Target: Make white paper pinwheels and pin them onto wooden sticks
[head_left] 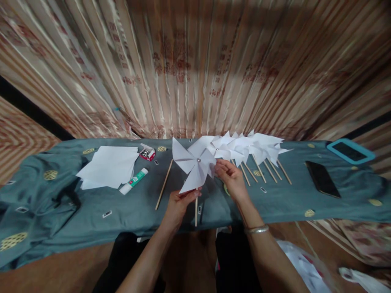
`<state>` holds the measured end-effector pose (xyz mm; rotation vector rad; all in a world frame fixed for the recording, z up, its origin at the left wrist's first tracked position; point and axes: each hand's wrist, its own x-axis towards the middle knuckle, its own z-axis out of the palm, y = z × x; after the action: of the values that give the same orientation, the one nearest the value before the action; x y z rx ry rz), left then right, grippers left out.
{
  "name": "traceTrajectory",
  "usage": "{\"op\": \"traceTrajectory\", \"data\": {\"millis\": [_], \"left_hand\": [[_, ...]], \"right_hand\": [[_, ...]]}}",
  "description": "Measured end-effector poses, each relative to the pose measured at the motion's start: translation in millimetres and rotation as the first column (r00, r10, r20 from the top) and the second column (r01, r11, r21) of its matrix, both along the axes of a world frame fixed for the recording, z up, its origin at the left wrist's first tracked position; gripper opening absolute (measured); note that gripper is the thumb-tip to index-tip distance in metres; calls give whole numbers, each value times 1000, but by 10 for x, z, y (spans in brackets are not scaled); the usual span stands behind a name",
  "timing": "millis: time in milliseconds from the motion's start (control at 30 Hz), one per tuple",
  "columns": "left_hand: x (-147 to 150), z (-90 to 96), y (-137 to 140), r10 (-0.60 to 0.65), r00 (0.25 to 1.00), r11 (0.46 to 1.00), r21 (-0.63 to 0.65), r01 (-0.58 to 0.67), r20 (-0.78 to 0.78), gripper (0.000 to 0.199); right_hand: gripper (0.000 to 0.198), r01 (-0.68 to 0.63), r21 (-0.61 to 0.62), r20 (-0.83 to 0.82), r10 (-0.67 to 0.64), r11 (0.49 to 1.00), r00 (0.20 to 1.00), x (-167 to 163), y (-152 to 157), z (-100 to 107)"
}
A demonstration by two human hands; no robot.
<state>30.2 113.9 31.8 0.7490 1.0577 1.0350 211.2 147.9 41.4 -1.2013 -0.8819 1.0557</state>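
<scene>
A white paper pinwheel (pixel 194 159) with a silver pin at its centre is held up in front of me, above the cloth. My left hand (pixel 180 203) is closed around its wooden stick (pixel 196 215), just below the blades. With its fingers bent, my right hand (pixel 230 177) touches the right-hand blade; whether it pinches the paper is partly hidden. Behind and to the right lie several finished pinwheels (pixel 259 146), overlapping in a row, their sticks pointing toward me. A loose wooden stick (pixel 164 185) lies left of my left hand.
The table (pixel 128 219) has a teal patterned cloth. On its left are white paper squares (pixel 106 165), a glue stick (pixel 134 181) and an open box of pins (pixel 147 153); scissors (pixel 67 199) appear dark on the cloth. A phone (pixel 322 179) and a blue-framed tablet (pixel 351 151) lie right.
</scene>
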Motion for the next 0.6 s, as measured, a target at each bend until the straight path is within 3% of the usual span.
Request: {"op": "traceTrajectory", "data": {"millis": [167, 367, 600], "left_hand": [[-58, -10, 31, -31, 997, 999, -10, 30, -64, 31], [-84, -62, 121, -2, 993, 998, 69, 10, -120, 30], [-83, -160, 157, 7, 993, 988, 152, 11, -115, 26]], "right_hand": [[44, -54, -30, -79, 51, 998, 996, -93, 56, 23], [41, -95, -117, -90, 85, 989, 992, -145, 66, 86], [40, -262, -171, -166, 235, 950, 958, -273, 41, 106]]}}
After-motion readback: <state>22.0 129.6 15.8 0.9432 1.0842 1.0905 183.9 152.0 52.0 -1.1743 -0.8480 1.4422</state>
